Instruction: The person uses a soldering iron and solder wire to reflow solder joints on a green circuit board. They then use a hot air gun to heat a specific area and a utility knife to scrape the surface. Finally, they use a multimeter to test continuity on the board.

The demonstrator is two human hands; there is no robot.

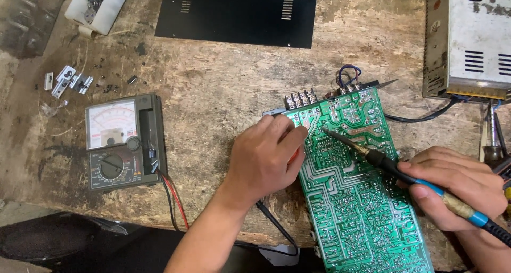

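- A green circuit board [362, 198] lies solder side up on the right part of a worn wooden bench [223, 86], its far end nearest a grey metal power supply box [474, 38].
- The right hand [458, 185] has its grip closed around the blue handle of a soldering iron [404, 172], held like a pen. The iron's tip rests on or just above the board near its far left corner; contact is too fine to tell.
- The left hand [266, 156] rests at the board's left edge, fingers curled. Something red shows under them, but whether the grip holds it cannot be told.
- Judged from this, soldering work on the board is under way. No finished or unfinished joints can be made out.
- An analogue multimeter [123, 142] sits well apart to the left, its red and black leads trailing off the near edge.
- A black vented metal cover [237, 14] lies at the far side; small metal brackets [68, 81] and screws lie scattered far left.
- The bench top is scratched, stained and dusty. Little of the room shows.
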